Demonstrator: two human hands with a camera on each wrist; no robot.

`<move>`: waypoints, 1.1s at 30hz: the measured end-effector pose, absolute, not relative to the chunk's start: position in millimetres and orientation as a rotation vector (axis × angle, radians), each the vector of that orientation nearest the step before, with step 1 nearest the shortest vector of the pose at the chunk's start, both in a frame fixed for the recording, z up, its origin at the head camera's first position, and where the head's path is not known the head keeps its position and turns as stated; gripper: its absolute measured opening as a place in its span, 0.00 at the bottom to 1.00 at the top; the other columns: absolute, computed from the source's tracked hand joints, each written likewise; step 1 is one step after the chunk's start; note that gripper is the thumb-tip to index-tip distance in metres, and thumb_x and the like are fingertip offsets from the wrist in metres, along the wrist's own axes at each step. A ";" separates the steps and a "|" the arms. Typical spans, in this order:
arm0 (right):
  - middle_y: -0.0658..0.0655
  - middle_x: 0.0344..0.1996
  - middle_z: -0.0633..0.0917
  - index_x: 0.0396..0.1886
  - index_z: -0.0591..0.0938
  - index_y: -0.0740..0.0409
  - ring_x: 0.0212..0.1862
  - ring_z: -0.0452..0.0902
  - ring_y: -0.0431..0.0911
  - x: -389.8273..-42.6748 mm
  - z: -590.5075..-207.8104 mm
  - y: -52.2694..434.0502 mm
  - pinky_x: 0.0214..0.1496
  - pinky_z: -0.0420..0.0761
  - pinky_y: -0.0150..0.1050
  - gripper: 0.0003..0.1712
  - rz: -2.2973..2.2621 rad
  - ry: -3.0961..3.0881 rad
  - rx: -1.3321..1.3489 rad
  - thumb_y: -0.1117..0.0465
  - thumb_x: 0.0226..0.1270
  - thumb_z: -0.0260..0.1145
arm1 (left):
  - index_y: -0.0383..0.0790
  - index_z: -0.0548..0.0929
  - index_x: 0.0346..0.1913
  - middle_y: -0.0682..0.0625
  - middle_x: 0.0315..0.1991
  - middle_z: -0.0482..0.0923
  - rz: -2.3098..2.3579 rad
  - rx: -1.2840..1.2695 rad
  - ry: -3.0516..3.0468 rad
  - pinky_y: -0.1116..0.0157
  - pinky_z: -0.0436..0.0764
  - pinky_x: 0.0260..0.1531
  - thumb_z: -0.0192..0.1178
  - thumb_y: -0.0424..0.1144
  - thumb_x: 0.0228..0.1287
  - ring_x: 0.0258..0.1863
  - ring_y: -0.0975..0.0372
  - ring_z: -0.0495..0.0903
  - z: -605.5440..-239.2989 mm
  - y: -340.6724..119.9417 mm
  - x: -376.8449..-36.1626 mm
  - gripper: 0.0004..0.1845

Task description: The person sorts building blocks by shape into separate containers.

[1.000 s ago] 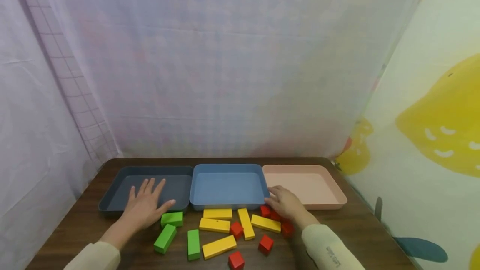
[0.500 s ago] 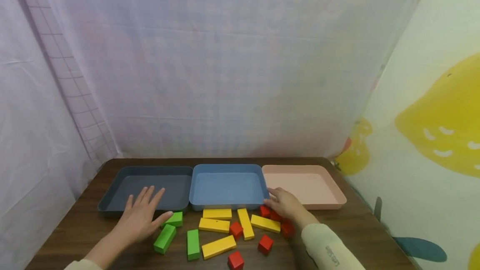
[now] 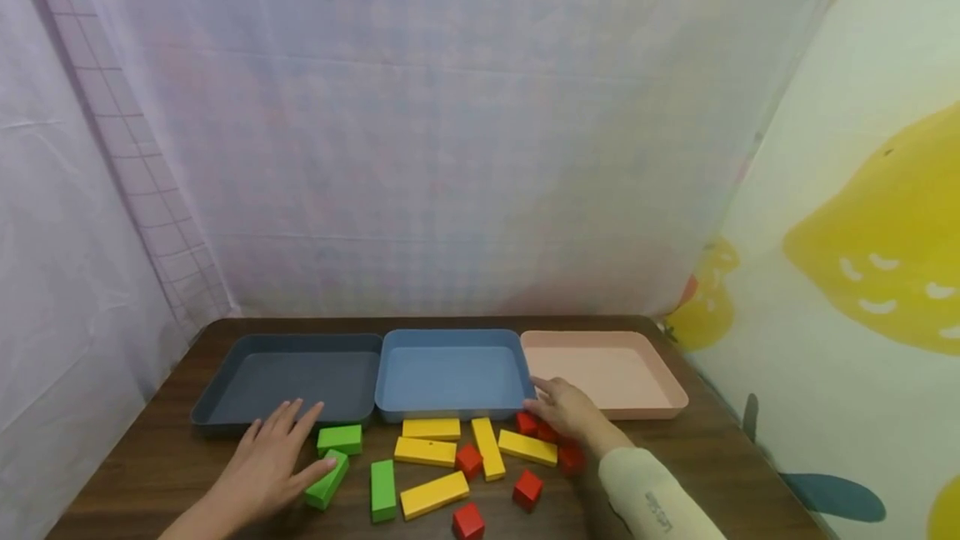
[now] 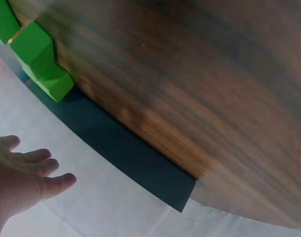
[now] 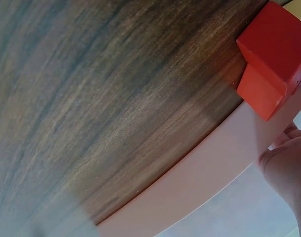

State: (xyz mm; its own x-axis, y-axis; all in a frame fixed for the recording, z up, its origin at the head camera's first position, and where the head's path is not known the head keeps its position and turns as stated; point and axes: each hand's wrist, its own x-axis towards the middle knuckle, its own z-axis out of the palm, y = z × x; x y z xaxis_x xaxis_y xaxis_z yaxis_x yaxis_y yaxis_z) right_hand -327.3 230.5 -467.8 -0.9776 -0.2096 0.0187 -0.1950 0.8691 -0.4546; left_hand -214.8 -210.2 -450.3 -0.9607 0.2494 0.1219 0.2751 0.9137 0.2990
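My left hand lies flat with spread fingers on the table, in front of the dark grey tray. Its thumb is next to a green block, and another green block lies just past the fingertips. The left wrist view shows the straight fingers, green blocks and the dark tray's wall. My right hand rests with relaxed fingers by a red cube, at the front corner of the pink tray. In the right wrist view, a red cube sits against the pink wall.
A blue tray stands between the other two. Several yellow bars, red cubes and a third green block lie scattered on the wooden table. Fabric curtains close in the back and sides.
My left hand has drawn back from over the dark grey tray toward me and now lies by the green blocks. The right hand has hardly moved.
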 end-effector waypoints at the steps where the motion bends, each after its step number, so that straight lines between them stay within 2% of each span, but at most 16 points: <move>1: 0.66 0.55 0.80 0.70 0.74 0.56 0.56 0.76 0.61 -327.6 -467.8 230.5 0.61 0.71 0.62 0.34 -0.729 3.008 -0.324 0.46 0.69 0.66 | 0.37 0.67 0.73 0.28 0.68 0.64 -0.488 -0.406 -3.007 0.28 0.61 0.55 0.57 0.70 0.61 0.65 0.33 0.63 -451.1 -210.5 -214.0 0.48; 6: 0.66 0.55 0.80 0.69 0.75 0.57 0.56 0.77 0.61 -327.9 -469.4 230.6 0.61 0.72 0.61 0.33 -0.744 3.007 -0.334 0.47 0.69 0.66 | 0.37 0.69 0.71 0.30 0.64 0.68 -0.476 -0.412 -3.047 0.33 0.70 0.51 0.59 0.71 0.58 0.61 0.35 0.70 -458.4 -211.0 -209.0 0.49; 11: 0.66 0.55 0.80 0.69 0.75 0.56 0.56 0.77 0.61 -327.7 -470.1 231.3 0.60 0.73 0.61 0.33 -0.754 2.999 -0.324 0.46 0.69 0.66 | 0.35 0.75 0.65 0.35 0.56 0.75 -0.419 -0.409 -3.027 0.41 0.78 0.44 0.63 0.70 0.54 0.53 0.41 0.76 -464.2 -207.9 -206.7 0.46; 22: 0.66 0.55 0.81 0.69 0.75 0.55 0.56 0.78 0.60 -328.8 -469.9 231.1 0.59 0.74 0.61 0.33 -0.739 2.989 -0.286 0.45 0.69 0.66 | 0.39 0.81 0.53 0.42 0.49 0.76 -0.423 -0.346 -3.126 0.42 0.77 0.42 0.66 0.72 0.48 0.49 0.48 0.76 -472.8 -205.7 -208.2 0.42; 33: 0.65 0.56 0.81 0.69 0.75 0.54 0.57 0.78 0.61 -329.5 -469.7 230.9 0.60 0.74 0.60 0.33 -0.769 2.980 -0.261 0.45 0.69 0.66 | 0.40 0.82 0.45 0.47 0.41 0.75 -0.429 -0.461 -3.072 0.46 0.77 0.40 0.74 0.50 0.54 0.41 0.54 0.75 -476.4 -206.9 -208.0 0.22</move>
